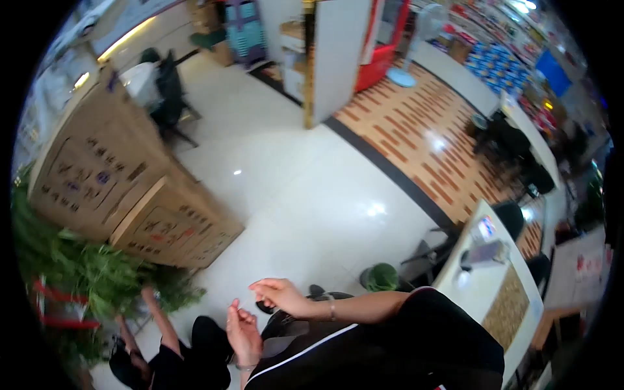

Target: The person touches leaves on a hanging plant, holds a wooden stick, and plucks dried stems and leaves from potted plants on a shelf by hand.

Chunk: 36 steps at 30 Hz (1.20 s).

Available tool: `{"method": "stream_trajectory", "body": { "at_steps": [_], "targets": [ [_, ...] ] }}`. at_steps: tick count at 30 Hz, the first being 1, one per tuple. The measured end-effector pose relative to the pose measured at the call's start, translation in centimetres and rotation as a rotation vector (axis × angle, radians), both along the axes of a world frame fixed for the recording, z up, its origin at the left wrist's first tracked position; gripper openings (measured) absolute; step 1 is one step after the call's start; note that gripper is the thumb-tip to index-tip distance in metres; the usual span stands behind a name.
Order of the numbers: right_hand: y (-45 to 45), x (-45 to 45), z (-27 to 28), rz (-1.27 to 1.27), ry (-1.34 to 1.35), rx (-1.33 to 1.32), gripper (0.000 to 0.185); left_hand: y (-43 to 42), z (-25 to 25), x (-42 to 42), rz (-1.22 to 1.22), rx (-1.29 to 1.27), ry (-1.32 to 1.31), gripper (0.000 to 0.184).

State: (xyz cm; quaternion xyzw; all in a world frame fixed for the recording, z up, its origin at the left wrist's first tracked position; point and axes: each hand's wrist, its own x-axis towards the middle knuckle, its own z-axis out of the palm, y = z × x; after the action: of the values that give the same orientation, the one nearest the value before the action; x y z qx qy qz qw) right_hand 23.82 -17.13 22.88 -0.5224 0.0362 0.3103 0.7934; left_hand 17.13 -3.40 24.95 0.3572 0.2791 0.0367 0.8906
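Note:
My right hand [281, 296] reaches in from the right, wrist bent, with a bracelet on it. Its fingertips are drawn together and point left. Just below and left of it is my left hand [244, 333], palm partly up, fingers curled and the thumb near the fingertips. The two hands are close but apart. Anything thin between the fingers is too small to make out. Beneath them are my dark clothes and the pale tiled floor [292, 214].
At lower left a crouching person [175, 357] reaches into green leafy branches [97, 273]. Large cardboard boxes [91, 162] stand behind the branches. To the right are a white table [465, 260] and a green-lined bin [382, 277]. A partition wall [338, 58] stands ahead.

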Motion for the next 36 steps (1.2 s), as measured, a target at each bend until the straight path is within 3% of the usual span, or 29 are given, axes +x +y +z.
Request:
{"method": "stream_trajectory", "body": {
  "at_steps": [9,15,23,36],
  "targets": [
    [4.2,1.9,1.0,0.253,-0.018,0.025,0.024,2.1,1.7,-1.5,0.194,0.138,0.092,0.036],
    [5.4,1.9,0.1,0.459,-0.145,-0.059,0.024,1.8,-0.3,-3.7,0.33,0.159,0.144,0.035],
    [14.8,1.5,1.2,0.601,-0.276,-0.204,0.024,9.1,-0.2,-5.4,0.49,0.179,0.172,0.033],
    [29.9,-2.9,0.4,0.789,-0.306,-0.145,0.024,21.3,-0.3,-10.5,0.718,0.294,0.253,0.033]
  ]
}}
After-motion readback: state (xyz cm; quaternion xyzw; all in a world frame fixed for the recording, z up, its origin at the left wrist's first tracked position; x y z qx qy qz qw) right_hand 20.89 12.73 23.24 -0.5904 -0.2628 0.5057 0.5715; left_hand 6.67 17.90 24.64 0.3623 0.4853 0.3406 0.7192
